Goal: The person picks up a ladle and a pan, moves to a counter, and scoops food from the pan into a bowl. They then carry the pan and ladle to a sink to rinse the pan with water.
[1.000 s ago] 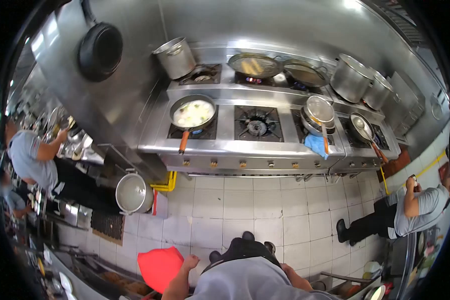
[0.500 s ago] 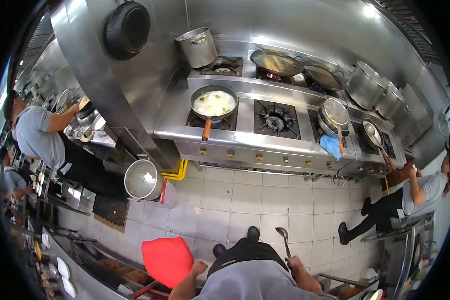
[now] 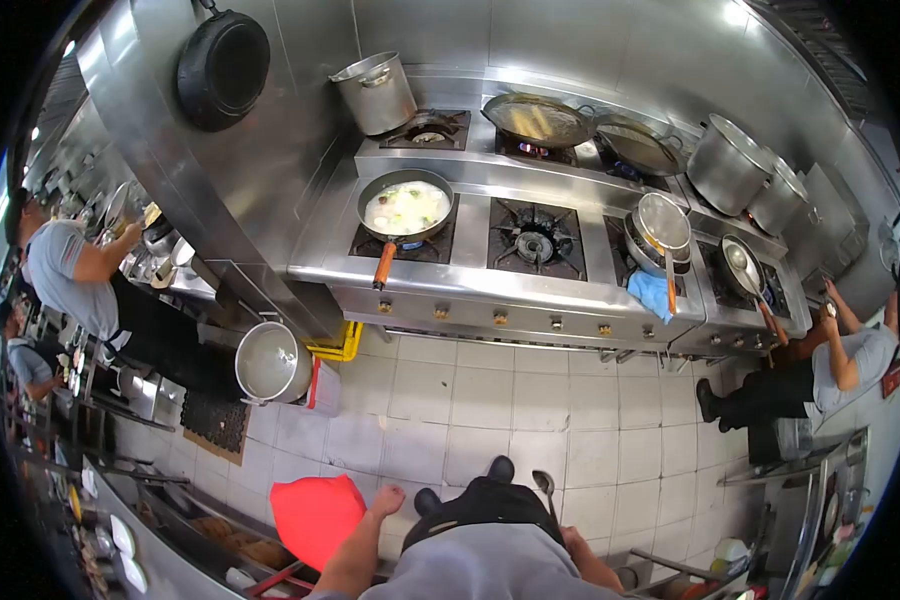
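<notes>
Your right hand seems to have its fingers wrapped around the handle of a ladle; your hip hides part of this grip. The ladle's bowl sits just ahead of that hand, over the floor tiles. You hold it by the far end, likely so your fingers stay away from hot food.

Ahead of the grip and to its left, well apart from it, a frying pan of pale food sits on the stove. Its wooden handle pokes out toward you, probably to make it easy to grab. Ahead and to the right of the grip, a strainer rests on top of another pan, maybe so drips fall in. A blue cloth hangs by its handle, maybe to save hands from heat.

Your right arm is low and tucked close to your side. Your left arm reaches out in front, away from your body. Your left hand is curled up like a loose ball, with nothing to be seen in it. It is just beside a big red thing.
</notes>
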Demonstrator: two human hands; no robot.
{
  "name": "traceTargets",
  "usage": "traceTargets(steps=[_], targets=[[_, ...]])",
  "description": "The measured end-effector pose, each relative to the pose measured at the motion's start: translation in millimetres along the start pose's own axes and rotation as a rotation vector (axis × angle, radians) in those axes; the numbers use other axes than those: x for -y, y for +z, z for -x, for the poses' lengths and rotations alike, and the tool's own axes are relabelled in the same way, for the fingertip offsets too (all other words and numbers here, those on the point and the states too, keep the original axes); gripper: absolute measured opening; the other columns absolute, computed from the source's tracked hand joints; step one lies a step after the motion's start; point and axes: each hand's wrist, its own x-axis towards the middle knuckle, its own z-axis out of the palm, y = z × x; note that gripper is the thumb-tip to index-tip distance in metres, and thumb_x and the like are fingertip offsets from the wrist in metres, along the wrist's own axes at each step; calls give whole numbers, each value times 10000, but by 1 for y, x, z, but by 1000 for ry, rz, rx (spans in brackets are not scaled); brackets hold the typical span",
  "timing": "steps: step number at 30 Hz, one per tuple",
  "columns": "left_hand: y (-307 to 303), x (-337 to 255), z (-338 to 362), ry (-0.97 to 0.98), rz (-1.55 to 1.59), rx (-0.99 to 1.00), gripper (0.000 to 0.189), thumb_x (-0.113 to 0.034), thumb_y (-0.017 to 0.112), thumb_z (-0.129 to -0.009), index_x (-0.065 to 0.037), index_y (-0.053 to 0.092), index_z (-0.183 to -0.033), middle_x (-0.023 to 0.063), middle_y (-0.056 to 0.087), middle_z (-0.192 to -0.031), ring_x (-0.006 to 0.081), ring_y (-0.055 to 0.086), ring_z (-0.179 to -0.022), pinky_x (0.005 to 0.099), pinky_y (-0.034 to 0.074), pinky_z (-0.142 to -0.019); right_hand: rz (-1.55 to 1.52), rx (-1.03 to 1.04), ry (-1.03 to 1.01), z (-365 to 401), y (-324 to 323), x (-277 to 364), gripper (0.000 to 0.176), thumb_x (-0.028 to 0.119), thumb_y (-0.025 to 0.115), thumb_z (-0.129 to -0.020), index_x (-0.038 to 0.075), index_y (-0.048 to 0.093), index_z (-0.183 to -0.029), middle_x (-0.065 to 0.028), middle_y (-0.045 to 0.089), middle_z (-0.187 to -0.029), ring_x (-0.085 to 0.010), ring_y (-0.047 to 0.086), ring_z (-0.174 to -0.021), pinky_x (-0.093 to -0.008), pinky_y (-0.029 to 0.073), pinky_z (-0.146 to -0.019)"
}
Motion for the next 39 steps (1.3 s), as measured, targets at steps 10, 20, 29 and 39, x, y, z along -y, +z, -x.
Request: traceTargets(steps=[10, 20, 29, 39], targets=[[23, -27, 12, -13, -370, 118, 369, -320, 471, -825, -22, 662, -930, 214, 628, -1025, 370, 579, -1002, 434, 455, -897, 293, 160, -114, -27, -57, -3, 298, 251, 594, -817, -23, 597, -937, -177, 584, -735, -315, 556, -689, -409, 470, -627], [31, -172, -34, 120, -188, 54, 323, -306, 536, -814, -32, 643, -947, 197, 640, -984, 336, 602, -964, 415, 476, -849, -248, 107, 107, -26, -85, 63, 193, 142, 611, -838, -20, 554, -749, -73, 504, -545, -172, 468, -426, -323, 383, -372], [48, -200, -24, 269, -220, 17, 296, -296, 585, -790, -52, 645, -947, 178, 654, -919, 325, 630, -877, 399, 499, -792, -148, 108, 206, -38, -101, 53, 205, 152, 622, -823, -21, 550, -739, -88, 516, -555, -182, 470, -434, -331, 394, -394], [44, -120, -25, 96, -185, 81, 331, -322, 608, -798, -36, 665, -954, 136, 674, -902, 241, 635, -857, 347, 488, -781, 211, 129, 87, 7, -96, 75, 225, 170, 610, -833, -55, 601, -816, -115, 539, -567, -199, 493, -445, -350, 397, -410]])
